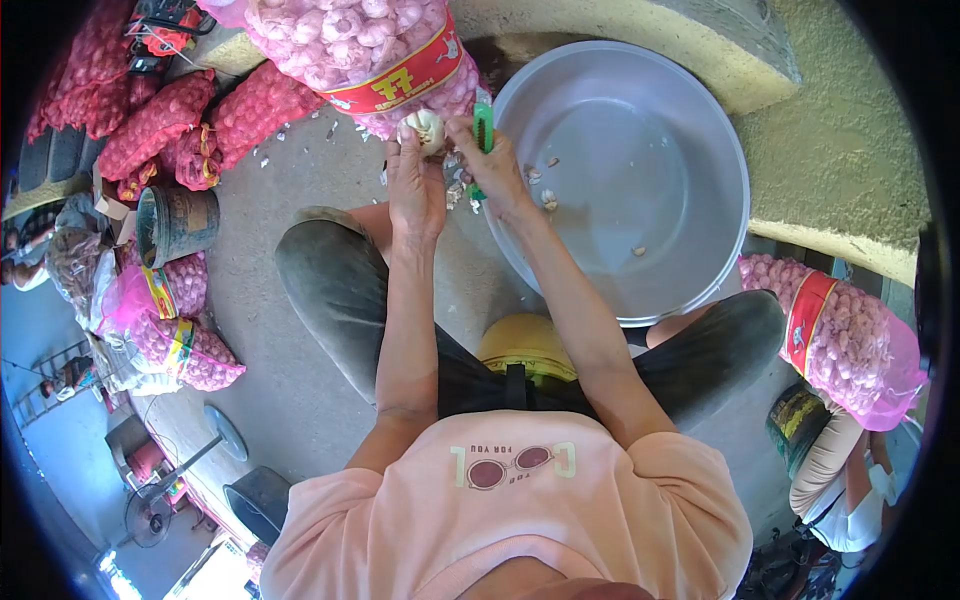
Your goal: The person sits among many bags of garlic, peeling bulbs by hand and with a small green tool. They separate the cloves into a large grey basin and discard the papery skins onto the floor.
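The left hand [415, 190] grips a garlic bulb [424, 128] just beside the basin [700, 110] while the right hand [492, 165] clasps a green knife [483, 130] against it, so one slip might nick a finger.

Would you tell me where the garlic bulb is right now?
The garlic bulb sits top centre, between both hands, just left of the metal basin.
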`<state>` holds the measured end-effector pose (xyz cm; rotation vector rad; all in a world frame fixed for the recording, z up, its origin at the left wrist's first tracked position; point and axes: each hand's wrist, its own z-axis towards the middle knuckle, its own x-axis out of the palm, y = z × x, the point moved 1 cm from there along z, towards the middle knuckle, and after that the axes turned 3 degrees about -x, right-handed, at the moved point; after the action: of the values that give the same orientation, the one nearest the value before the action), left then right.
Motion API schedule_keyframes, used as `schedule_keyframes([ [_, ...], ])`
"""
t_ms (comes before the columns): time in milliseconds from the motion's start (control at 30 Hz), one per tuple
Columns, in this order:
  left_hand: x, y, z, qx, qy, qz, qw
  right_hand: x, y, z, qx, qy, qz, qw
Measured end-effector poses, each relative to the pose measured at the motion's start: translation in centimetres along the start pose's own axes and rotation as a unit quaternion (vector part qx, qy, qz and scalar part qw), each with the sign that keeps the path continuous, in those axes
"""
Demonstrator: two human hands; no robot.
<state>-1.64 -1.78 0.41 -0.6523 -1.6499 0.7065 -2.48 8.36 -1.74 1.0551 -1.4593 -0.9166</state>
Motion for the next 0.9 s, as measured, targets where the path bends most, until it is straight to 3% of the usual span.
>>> schedule_keyframes([
  [33,-0.1,0.0,-0.1,-0.001,0.001,0.0,1.0,0.3,0.6,-0.7,-0.093,-0.006,-0.026,0.995],
  [167,-0.4,-0.1,0.2,-0.029,0.024,-0.003,0.999,-0.2,0.7,-1.6,-0.047,-0.033,0.042,0.997],
  [267,0.3,-0.2,0.0,-0.019,0.016,-0.004,1.0,-1.0,1.0,-1.8,-0.09,-0.036,-0.046,0.994],
  [333,0.5,-0.3,0.0,-0.003,0.005,0.001,1.0,-1.3,3.3,-2.4,-0.128,0.063,-0.183,0.973],
  [433,0.4,-0.4,0.0,0.001,0.005,0.025,1.0,-1.1,4.0,-2.7,-0.181,0.059,-0.221,0.956],
  [900,0.4,-0.7,0.1,0.011,0.0,0.049,0.999,-1.3,5.4,-2.6,-0.117,0.099,-0.278,0.948],
])
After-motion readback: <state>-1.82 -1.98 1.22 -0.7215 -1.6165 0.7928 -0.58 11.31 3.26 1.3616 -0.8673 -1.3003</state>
